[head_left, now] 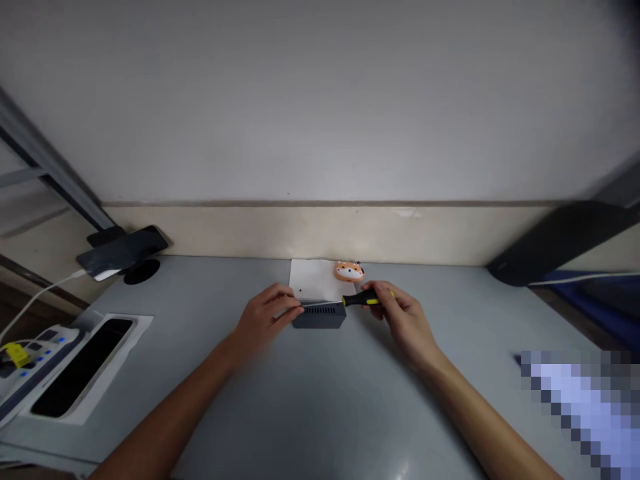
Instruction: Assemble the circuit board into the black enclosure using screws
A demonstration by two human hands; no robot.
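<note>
A screwdriver (361, 298) with a black and yellow handle lies almost level in my right hand (400, 317), whose fingers are wrapped round the handle. Its thin metal shaft points left, across the top of a dark grey box (319, 321) with a row of slots. My left hand (267, 313) is at the box's left end, thumb and forefinger pinched together by the shaft's tip. What sits between those fingertips is too small to make out. Behind the box lies a white sheet of paper (313, 277) with a small dark speck on it.
An orange-and-white animal-faced item (349, 271) rests on the paper's right side. To the left are a phone on a stand (123, 252), another phone (83, 367) and a power strip (43, 353). A dark cylinder (540, 247) stands at right, and a blurred-out screen (585, 407) sits nearer.
</note>
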